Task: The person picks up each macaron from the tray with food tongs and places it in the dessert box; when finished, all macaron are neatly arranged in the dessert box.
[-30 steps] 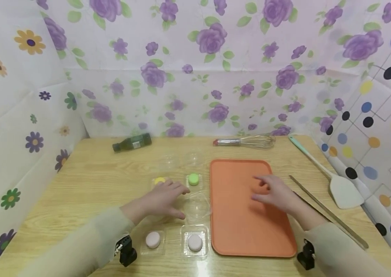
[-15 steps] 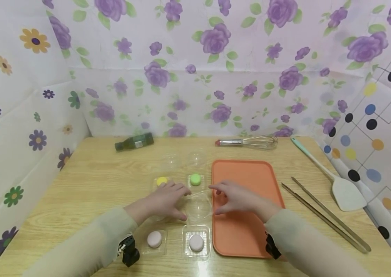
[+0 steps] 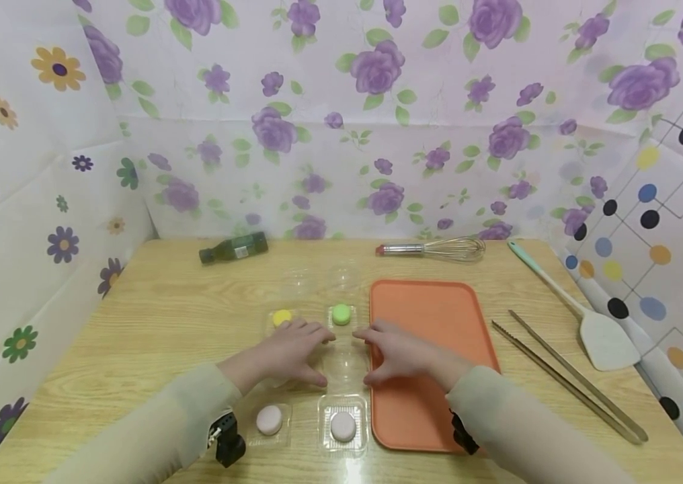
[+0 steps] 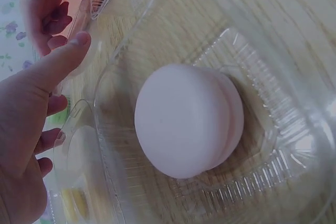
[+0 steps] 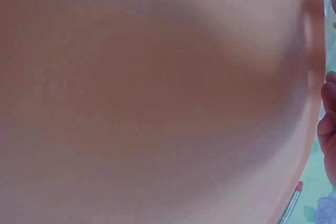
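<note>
My left hand (image 3: 290, 351) spreads its thumb and fingers at the left side of a clear plastic lid (image 3: 344, 366). From the right, over an orange tray (image 3: 432, 420), my right hand (image 3: 400, 351) brings loosely bent fingertips right at the lid's other edge. A green macaron (image 3: 341, 314) sits in a clear box just beyond the lid. Partly behind my left hand is a yellow macaron (image 3: 282, 316). Nearer me, a pale pink macaron (image 4: 184, 120) and a pale greyish macaron (image 3: 343, 426) lie in clear open boxes.
Right of the tray lie metal tongs (image 3: 568, 376) and a white spatula (image 3: 608, 339) with a mint handle. A whisk (image 3: 432, 249) and a dark bottle (image 3: 234, 249) lie along the back. Two clear domed lids (image 3: 341, 275) stand beyond the macarons.
My right hand has moved left from over the tray to the clear lid, uncovering the tongs. My left hand has stayed almost still.
</note>
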A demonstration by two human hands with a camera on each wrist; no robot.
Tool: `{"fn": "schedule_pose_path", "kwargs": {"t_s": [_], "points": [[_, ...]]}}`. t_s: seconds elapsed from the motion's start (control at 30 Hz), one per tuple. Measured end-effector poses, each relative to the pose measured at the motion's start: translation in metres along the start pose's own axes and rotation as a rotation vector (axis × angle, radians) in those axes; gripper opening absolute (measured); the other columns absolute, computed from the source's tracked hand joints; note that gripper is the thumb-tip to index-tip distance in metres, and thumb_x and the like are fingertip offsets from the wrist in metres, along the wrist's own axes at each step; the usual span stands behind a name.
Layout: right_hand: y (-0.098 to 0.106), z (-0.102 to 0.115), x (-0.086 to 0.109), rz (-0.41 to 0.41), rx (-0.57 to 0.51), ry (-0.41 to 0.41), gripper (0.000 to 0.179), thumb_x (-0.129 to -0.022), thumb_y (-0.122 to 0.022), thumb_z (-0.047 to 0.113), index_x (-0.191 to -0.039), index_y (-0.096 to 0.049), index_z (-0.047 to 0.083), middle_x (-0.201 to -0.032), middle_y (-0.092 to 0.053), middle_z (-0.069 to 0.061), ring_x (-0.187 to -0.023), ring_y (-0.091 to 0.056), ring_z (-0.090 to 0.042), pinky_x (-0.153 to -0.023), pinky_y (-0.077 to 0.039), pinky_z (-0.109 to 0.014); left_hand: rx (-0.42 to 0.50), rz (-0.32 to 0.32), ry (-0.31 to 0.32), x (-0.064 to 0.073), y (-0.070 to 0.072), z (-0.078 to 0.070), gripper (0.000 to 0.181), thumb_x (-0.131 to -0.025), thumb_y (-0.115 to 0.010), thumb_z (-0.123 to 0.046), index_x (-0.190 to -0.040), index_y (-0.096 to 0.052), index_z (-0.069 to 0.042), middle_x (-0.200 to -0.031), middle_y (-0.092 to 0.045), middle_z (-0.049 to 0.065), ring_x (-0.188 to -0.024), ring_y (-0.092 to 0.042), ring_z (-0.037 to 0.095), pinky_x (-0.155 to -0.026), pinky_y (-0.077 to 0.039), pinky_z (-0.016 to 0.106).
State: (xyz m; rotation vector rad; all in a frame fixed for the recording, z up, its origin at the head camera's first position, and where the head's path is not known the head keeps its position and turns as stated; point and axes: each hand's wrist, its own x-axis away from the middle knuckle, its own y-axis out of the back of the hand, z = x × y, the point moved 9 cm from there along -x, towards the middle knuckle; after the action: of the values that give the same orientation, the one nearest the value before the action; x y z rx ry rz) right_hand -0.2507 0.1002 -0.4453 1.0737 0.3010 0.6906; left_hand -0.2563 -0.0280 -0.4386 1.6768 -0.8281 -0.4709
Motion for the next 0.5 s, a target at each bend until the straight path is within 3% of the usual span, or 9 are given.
{"fn": "schedule_pose_path", "kwargs": {"t_s": [0.33,0.5], "points": [[-0.0035,0.0029,-0.0022,0.000,0.009,-0.010,0.080,-0.072,-0.077,0.040,-0.136,-0.046,0.004,-0.109,-0.048,-0.002,-0.088,-0.045,-0.013,-0.075,-0.043,-0.027,-0.003,-0.007,-0.007,-0.0024,-0.0001,-0.0012,0.085,-0.068,-0.069,-0.064,-0.135,-0.046,-0.015,-0.125,-0.053,-0.003,-0.109,-0.044,0.018,-0.095,-0.033,0.043],[-0.0049,0.0027,-0.0036,-0.004,0.007,-0.015,0.084,-0.070,-0.078,0.041,-0.137,-0.044,0.002,-0.109,-0.047,-0.003,-0.089,-0.045,-0.013,-0.077,-0.043,-0.028,-0.005,0.002,0.004,-0.0042,-0.0006,-0.0021,0.083,-0.068,-0.071,-0.059,-0.133,-0.047,-0.013,-0.125,-0.052,-0.001,-0.113,-0.044,0.020,-0.097,-0.032,0.044]]}}
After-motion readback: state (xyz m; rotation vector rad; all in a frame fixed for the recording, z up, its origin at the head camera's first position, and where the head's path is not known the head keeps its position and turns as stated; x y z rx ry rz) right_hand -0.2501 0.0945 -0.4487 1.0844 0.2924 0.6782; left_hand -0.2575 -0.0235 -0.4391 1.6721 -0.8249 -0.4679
